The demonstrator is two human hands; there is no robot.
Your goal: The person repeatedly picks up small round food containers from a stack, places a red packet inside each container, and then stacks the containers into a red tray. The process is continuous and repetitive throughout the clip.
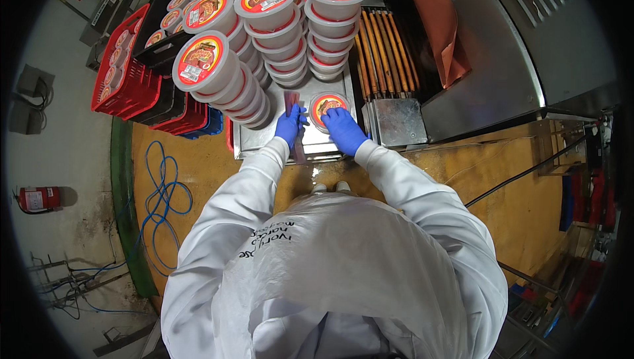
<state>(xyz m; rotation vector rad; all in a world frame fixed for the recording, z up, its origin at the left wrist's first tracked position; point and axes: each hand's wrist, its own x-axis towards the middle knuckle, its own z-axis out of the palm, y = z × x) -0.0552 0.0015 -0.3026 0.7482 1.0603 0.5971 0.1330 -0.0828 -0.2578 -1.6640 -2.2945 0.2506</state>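
My left hand (290,127), in a blue glove, holds a bundle of flat, reddish, see-through plastic strips (291,99). The strips stick out beyond the fingers and also hang back past the wrist toward the steel table's (257,142) front edge. Just right of it, a single round plastic tub (324,103) with a red and yellow lid label sits upright on the table. My right hand (345,131), gloved in blue too, lies over the tub's near right side with its bunched fingertips on the lid. The thumb is hidden, so its grip is unclear.
Tall stacks of lidded tubs (270,5) rise behind my hands; the left stack (200,62) leans. Red crates (124,69) stand at the left. Beside the table's right are a row of orange-brown rollers (389,54) and a steel machine (500,52). A blue hose (158,198) coils on the floor.
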